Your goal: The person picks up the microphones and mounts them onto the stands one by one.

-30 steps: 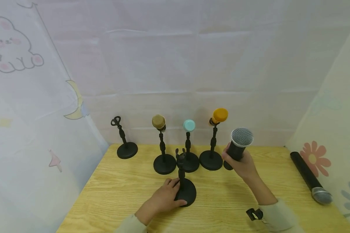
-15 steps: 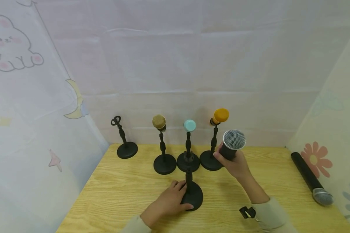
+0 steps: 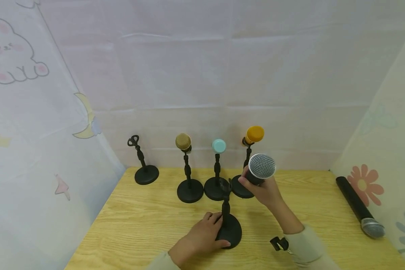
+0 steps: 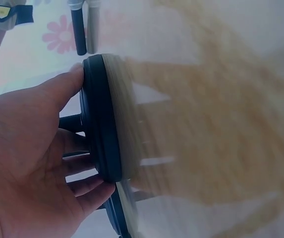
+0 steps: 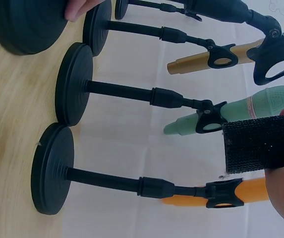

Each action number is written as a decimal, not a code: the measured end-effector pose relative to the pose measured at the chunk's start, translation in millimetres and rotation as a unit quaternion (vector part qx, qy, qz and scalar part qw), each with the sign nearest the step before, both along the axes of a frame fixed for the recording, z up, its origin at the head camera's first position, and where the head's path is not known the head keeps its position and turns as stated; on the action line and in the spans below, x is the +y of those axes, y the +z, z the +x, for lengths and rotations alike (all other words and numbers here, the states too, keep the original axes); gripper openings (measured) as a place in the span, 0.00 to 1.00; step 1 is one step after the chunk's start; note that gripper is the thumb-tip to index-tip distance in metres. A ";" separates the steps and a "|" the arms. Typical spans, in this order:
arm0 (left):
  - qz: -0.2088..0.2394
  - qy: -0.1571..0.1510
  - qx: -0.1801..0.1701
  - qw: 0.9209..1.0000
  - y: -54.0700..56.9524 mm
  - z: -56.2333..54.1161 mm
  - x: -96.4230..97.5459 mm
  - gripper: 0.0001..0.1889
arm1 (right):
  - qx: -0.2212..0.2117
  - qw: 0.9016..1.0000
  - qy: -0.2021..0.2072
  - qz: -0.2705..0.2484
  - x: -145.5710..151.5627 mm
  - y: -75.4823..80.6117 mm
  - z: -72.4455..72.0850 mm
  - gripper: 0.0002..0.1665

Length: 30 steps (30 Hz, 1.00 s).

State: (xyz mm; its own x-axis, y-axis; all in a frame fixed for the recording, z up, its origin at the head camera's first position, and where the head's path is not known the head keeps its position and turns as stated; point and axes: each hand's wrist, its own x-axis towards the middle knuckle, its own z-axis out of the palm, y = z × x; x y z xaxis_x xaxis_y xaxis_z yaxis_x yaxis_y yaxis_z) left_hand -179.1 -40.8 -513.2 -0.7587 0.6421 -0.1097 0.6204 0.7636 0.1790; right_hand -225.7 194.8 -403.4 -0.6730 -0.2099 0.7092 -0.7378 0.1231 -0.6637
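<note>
My left hand grips the round base of a black microphone stand, thumb at the near edge and fingers on the far side by the pole. In the left wrist view the thumb and fingers hold opposite edges of this base. The stand's clip holds nothing in the right wrist view. My right hand holds a black microphone by its body, its silver mesh head tilted up toward the head camera. The microphone is above and to the right of the stand's clip; its lower body is hidden by the hand.
Behind stand a gold microphone, a mint one and an orange one, each on a black stand. A bare stand is at the back left. Another black microphone lies by the right-hand cloth wall.
My left hand has slid the stand to the right and a little toward me. My right hand has brought the microphone left and lower, closer to the stand's clip.
</note>
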 end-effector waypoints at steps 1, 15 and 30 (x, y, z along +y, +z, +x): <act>0.000 0.000 -0.001 1.000 0.0 -0.2 0.9 0.45 | 0.000 1.000 0.003 -0.001 -0.8 0.0 -0.8 0.18; -0.005 0.003 0.001 1.000 -0.5 1.9 9.2 0.46 | -0.066 0.992 0.082 -0.066 -17.3 9.5 -2.0 0.13; -0.001 0.005 -0.002 1.000 0.0 1.9 15.7 0.45 | -0.009 0.999 0.048 -0.002 -28.8 9.0 -6.1 0.20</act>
